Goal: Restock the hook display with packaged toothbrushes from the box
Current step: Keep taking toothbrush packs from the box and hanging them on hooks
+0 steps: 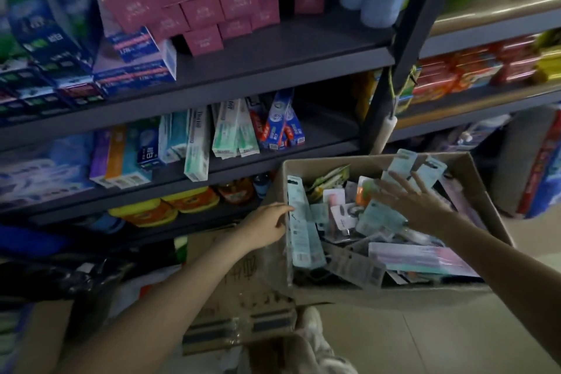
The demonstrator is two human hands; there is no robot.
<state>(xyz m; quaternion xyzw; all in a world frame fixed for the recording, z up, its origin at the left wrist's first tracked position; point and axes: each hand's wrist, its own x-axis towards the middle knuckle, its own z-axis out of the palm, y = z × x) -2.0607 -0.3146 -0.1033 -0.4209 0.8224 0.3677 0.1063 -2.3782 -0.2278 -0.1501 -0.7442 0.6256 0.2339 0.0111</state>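
Note:
An open cardboard box (473, 173) stands at the lower right, filled with several packaged toothbrushes in pale blue and pink cards. My left hand (267, 226) grips the box's left wall, fingertips touching an upright pale blue toothbrush pack (299, 222) leaning inside that wall. My right hand (416, 200) hovers over the box's middle with fingers spread and straight, holding nothing, just in front of two upright blue packs (425, 171). A long pink and teal pack (425, 258) lies flat near the box's front. No hook display is in view.
Dark shelves (273, 73) to the left hold pink cartons, blue boxes and toothpaste cartons (197, 143). Orange and yellow tubs (170, 206) sit on the lowest shelf. A flattened cardboard carton (243, 307) lies under my left arm. A second shelf unit stands at the right.

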